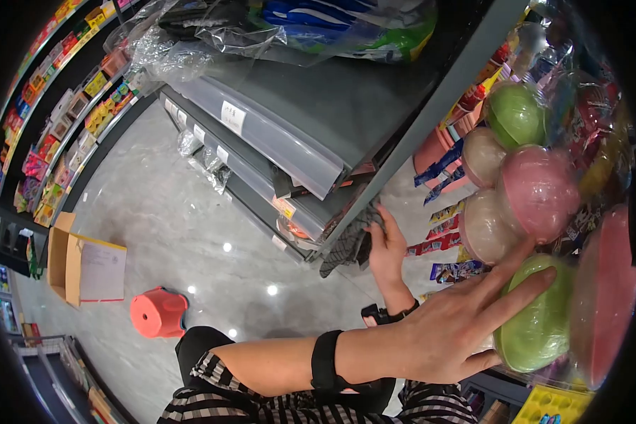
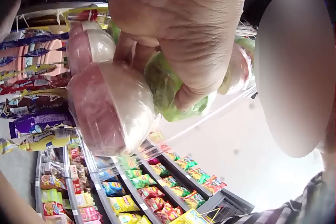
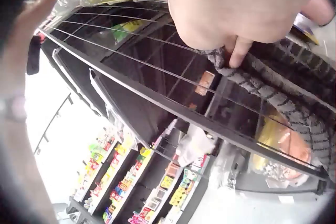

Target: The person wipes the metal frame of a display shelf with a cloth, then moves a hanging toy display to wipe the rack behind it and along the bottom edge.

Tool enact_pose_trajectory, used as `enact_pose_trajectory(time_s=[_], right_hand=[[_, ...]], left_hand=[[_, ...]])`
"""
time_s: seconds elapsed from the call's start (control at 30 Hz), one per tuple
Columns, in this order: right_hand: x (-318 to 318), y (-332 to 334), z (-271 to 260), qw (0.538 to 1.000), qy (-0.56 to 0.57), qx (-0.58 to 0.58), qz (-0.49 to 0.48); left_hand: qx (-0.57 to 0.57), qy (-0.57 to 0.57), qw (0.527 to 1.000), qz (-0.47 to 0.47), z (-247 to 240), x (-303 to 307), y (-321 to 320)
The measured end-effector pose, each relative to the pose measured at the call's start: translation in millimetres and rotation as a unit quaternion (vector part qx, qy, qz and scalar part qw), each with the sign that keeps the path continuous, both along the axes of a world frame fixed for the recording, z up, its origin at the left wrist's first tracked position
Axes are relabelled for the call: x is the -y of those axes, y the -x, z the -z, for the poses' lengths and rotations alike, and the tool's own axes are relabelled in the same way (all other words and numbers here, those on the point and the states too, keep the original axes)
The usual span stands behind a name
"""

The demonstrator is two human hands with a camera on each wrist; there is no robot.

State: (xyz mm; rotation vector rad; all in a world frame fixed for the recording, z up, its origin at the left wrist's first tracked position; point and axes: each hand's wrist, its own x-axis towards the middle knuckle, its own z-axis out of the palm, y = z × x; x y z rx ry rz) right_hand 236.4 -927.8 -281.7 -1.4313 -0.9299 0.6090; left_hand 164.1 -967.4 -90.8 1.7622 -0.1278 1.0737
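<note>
In the head view my left hand [image 1: 438, 332] reaches to the right, its fingers spread over a green plastic capsule ball [image 1: 537, 318] in clear wrap. The left wrist view shows the thumb and fingers gripping that green ball [image 2: 170, 87], beside a wrapped pink-and-pale ball [image 2: 113, 108]. My right hand [image 1: 387, 247] holds a dark grey ribbed cloth [image 1: 350, 244] at the end of the grey shelf unit. In the right wrist view the cloth [image 3: 283, 98] hangs from the hand [image 3: 236, 14] across the wire side of the shelf; most fingers are hidden behind the palm.
More wrapped balls, including a pink ball [image 1: 540, 191], crowd the right side, with strips of small packets [image 1: 445, 226] beside them. The shelf unit [image 1: 318, 106] carries bagged goods on top. On the floor stand a red stool [image 1: 159, 312] and a cardboard box [image 1: 63, 261].
</note>
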Motion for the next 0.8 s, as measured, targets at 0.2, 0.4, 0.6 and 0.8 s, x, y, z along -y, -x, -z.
enact_pose_trajectory(time_s=[0.2, 0.4, 0.6, 0.8], right_hand=[[-36, 0, 9, 0.957, 0.065, 0.284, 0.003], [-19, 9, 15, 0.956, 0.154, 0.241, -0.064], [-23, -4, 13, 0.957, 0.073, 0.266, -0.089], [-35, 2, 13, 0.957, 0.146, 0.249, -0.015]], left_hand=[[-0.031, 0.001, 0.999, 0.022, -6, -1, 5], [-0.028, -0.001, 0.999, 0.024, -7, -5, 5], [-0.043, -0.005, 0.999, 0.032, -6, -2, 5], [-0.049, 0.003, 0.998, 0.030, -6, -3, 6]])
